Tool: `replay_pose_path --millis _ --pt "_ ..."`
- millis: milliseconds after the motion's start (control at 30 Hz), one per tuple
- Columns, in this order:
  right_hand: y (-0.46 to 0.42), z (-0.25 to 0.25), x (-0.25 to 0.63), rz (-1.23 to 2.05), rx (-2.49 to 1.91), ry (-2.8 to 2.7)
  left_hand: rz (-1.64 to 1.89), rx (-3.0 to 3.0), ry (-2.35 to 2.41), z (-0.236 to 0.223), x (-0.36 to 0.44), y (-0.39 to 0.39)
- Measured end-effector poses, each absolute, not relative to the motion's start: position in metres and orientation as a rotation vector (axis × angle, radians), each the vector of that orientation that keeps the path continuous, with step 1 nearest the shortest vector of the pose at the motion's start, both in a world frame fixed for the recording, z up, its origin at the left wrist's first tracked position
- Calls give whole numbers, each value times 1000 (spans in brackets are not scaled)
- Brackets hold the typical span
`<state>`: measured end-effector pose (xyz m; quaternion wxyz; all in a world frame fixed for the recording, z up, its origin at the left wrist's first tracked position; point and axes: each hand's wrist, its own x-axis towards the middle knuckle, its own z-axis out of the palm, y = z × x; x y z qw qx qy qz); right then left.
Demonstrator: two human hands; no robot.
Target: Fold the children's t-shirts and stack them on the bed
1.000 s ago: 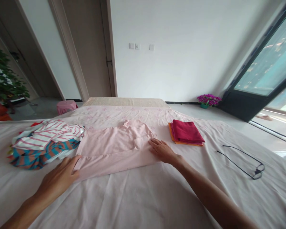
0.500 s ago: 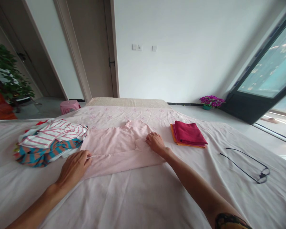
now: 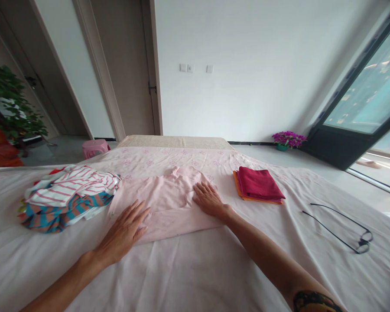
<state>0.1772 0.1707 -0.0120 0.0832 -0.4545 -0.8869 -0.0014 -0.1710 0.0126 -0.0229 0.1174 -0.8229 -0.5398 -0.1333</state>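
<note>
Hands palm-down on pink garment, apparently flat.

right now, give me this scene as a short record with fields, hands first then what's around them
left hand: open, palm down at the near left part of the pink garment
right hand: open, palm down on its right side
garment state: spread out, slightly wrinkled
to its left: jumbled clothes pile
to its right: folded red cloth above orange cloth
far right: eyeglasses, arms unfolded
</note>
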Motion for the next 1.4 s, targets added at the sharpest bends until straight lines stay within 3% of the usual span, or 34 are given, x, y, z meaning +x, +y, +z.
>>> replay_pose_path --millis 300,667,833,1033,1233,1400 --pt "236 13 186 140 -1725 -2413 -300 -2285 -1697 -48 -176 17" --pt "305 20 118 319 -1863 -2214 -282 -2216 -1671 -47 -172 15" --pt "287 34 109 323 -1634 -2236 -304 -2234 -1686 -47 -173 15" --pt "217 39 151 238 -796 -2612 -479 -2329 -1762 -44 -174 17" --pt "193 31 167 384 -1409 -2434 -714 -2308 -2041 -19 -193 54" --pt "212 35 136 629 -1606 -2349 -619 -2170 -2059 -7 -233 115"
